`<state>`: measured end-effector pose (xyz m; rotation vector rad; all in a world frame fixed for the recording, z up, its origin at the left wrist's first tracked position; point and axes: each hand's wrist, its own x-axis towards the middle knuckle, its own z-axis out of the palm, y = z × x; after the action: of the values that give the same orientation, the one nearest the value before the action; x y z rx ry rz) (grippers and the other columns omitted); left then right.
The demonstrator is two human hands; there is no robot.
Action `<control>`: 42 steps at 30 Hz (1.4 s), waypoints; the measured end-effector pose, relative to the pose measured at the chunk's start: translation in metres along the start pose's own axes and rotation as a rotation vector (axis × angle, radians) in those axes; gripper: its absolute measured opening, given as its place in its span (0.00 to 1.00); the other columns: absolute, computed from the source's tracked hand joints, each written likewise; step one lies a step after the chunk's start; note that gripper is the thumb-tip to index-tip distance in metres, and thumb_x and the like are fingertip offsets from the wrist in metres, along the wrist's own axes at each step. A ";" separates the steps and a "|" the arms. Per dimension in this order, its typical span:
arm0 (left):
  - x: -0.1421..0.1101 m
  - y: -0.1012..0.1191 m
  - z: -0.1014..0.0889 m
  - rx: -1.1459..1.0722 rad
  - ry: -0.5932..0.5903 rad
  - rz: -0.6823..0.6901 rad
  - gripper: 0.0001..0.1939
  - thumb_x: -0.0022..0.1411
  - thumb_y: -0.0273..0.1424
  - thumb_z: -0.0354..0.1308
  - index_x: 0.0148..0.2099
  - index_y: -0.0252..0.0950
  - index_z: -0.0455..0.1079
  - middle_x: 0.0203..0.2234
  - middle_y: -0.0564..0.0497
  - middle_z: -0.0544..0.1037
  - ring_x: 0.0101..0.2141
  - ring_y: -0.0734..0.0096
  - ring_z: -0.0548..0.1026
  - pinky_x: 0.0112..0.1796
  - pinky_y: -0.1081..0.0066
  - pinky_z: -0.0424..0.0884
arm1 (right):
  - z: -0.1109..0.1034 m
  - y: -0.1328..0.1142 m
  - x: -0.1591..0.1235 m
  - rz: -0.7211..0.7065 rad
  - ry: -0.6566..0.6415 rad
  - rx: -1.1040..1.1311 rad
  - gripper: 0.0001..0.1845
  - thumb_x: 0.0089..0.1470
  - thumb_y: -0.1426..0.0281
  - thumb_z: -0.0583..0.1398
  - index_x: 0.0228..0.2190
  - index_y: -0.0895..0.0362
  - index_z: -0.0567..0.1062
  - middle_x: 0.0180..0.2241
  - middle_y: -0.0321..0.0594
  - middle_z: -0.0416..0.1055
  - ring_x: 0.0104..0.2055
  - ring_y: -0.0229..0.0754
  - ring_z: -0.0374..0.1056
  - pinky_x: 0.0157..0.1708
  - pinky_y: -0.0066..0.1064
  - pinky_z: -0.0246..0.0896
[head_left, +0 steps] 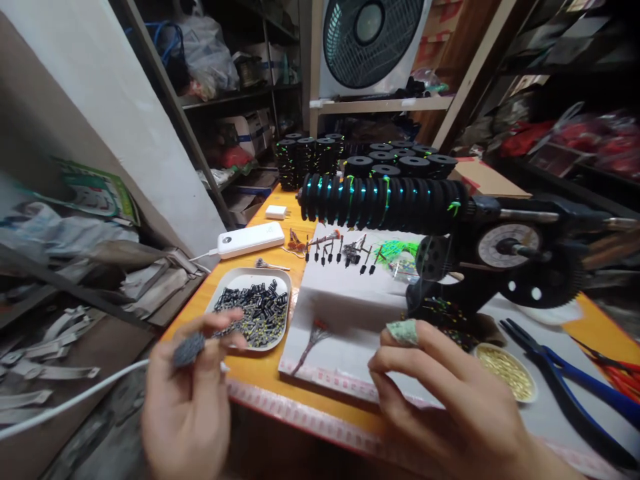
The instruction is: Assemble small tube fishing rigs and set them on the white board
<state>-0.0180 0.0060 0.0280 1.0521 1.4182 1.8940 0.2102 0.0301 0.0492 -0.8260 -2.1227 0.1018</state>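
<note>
My left hand is raised in front of the near corner of a white tray, blurred by motion. Its fingers are half curled and apart, and a dark grey wrap covers part of one finger. The tray holds many small black and silvery metal parts. Over the front of the white board, my right hand is closed in a pinch, with pale green tape on one finger. Anything between those fingertips is too small or hidden to make out. A bundle of thin strands lies on the board between my hands.
A winding device with a black ribbed spool stands behind my right hand. A dish of gold bits and blue-handled pliers lie at right. A power bank, stacked black spools and a fan are farther back.
</note>
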 end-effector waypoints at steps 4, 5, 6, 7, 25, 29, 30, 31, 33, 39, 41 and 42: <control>0.047 -0.002 -0.029 0.410 -0.321 0.159 0.05 0.72 0.30 0.51 0.39 0.42 0.61 0.41 0.51 0.77 0.37 0.66 0.76 0.39 0.65 0.73 | -0.002 -0.004 0.002 0.011 -0.056 0.107 0.10 0.58 0.82 0.56 0.34 0.55 0.70 0.26 0.36 0.64 0.25 0.35 0.63 0.24 0.24 0.61; 0.056 -0.003 -0.032 0.563 -0.448 0.174 0.05 0.72 0.30 0.47 0.39 0.42 0.60 0.35 0.52 0.76 0.32 0.66 0.75 0.36 0.65 0.72 | -0.003 -0.005 0.003 0.028 -0.066 0.129 0.09 0.57 0.81 0.55 0.34 0.55 0.69 0.25 0.35 0.63 0.24 0.35 0.61 0.22 0.24 0.59; 0.064 -0.005 -0.033 0.659 -0.535 0.172 0.06 0.71 0.29 0.47 0.38 0.42 0.60 0.31 0.53 0.74 0.29 0.65 0.73 0.33 0.64 0.70 | -0.003 -0.005 0.003 0.047 -0.075 0.146 0.09 0.57 0.81 0.55 0.33 0.55 0.69 0.24 0.35 0.62 0.23 0.35 0.61 0.22 0.25 0.59; 0.070 -0.005 -0.032 0.741 -0.607 0.175 0.06 0.70 0.29 0.47 0.38 0.42 0.60 0.28 0.54 0.72 0.28 0.63 0.72 0.33 0.64 0.68 | -0.003 -0.005 0.002 0.065 -0.083 0.156 0.09 0.57 0.81 0.55 0.32 0.55 0.69 0.24 0.35 0.62 0.24 0.36 0.61 0.22 0.25 0.58; 0.094 0.011 -0.007 0.970 -0.784 0.238 0.08 0.56 0.31 0.61 0.25 0.41 0.70 0.22 0.51 0.78 0.26 0.60 0.74 0.30 0.66 0.64 | 0.002 0.000 -0.003 0.122 -0.106 0.251 0.07 0.61 0.78 0.58 0.35 0.57 0.75 0.26 0.36 0.64 0.26 0.37 0.60 0.24 0.27 0.54; 0.079 0.008 -0.006 0.928 -0.661 0.275 0.08 0.60 0.34 0.60 0.29 0.39 0.71 0.22 0.53 0.74 0.23 0.65 0.69 0.27 0.67 0.63 | 0.002 -0.001 -0.002 0.164 -0.079 0.236 0.07 0.60 0.76 0.59 0.33 0.57 0.77 0.24 0.36 0.63 0.26 0.38 0.59 0.25 0.28 0.53; 0.073 0.006 -0.004 0.882 -0.615 0.258 0.07 0.60 0.35 0.60 0.31 0.39 0.71 0.22 0.53 0.74 0.23 0.66 0.69 0.27 0.68 0.63 | 0.001 -0.001 -0.002 0.177 -0.078 0.239 0.07 0.60 0.76 0.59 0.32 0.57 0.77 0.24 0.36 0.64 0.26 0.38 0.59 0.25 0.29 0.53; 0.067 0.005 -0.002 0.807 -0.560 0.218 0.05 0.60 0.34 0.60 0.33 0.38 0.72 0.23 0.54 0.74 0.24 0.67 0.70 0.28 0.69 0.65 | 0.001 -0.002 -0.003 0.192 -0.077 0.242 0.07 0.60 0.76 0.59 0.32 0.57 0.77 0.24 0.36 0.64 0.26 0.38 0.60 0.26 0.30 0.54; 0.051 0.001 0.005 0.575 -0.442 0.099 0.02 0.59 0.30 0.62 0.36 0.38 0.73 0.26 0.54 0.75 0.27 0.70 0.73 0.30 0.73 0.68 | 0.001 -0.002 -0.003 0.214 -0.075 0.250 0.07 0.60 0.75 0.59 0.31 0.56 0.76 0.24 0.36 0.65 0.26 0.38 0.60 0.26 0.30 0.54; 0.005 -0.009 0.031 0.022 -0.411 -0.203 0.07 0.53 0.29 0.72 0.27 0.38 0.76 0.22 0.56 0.77 0.25 0.77 0.72 0.29 0.81 0.69 | 0.003 -0.002 -0.006 0.246 -0.021 0.328 0.05 0.58 0.76 0.61 0.32 0.55 0.74 0.24 0.33 0.65 0.25 0.35 0.62 0.27 0.28 0.57; -0.008 -0.011 0.038 -0.141 -0.397 -0.389 0.08 0.50 0.34 0.75 0.29 0.38 0.79 0.21 0.55 0.77 0.23 0.79 0.70 0.27 0.82 0.68 | 0.004 -0.002 -0.006 0.248 0.032 0.366 0.06 0.56 0.78 0.61 0.31 0.55 0.72 0.25 0.33 0.67 0.27 0.35 0.63 0.28 0.28 0.58; -0.013 -0.011 0.042 -0.214 -0.394 -0.471 0.09 0.49 0.36 0.75 0.29 0.38 0.80 0.21 0.54 0.78 0.22 0.80 0.68 0.26 0.82 0.67 | 0.005 -0.002 -0.005 0.247 0.051 0.384 0.07 0.56 0.79 0.61 0.30 0.56 0.71 0.26 0.34 0.68 0.28 0.35 0.64 0.29 0.28 0.58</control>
<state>0.0242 0.0211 0.0199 0.8381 1.0897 1.3734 0.2082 0.0267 0.0431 -0.8406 -1.8621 0.5924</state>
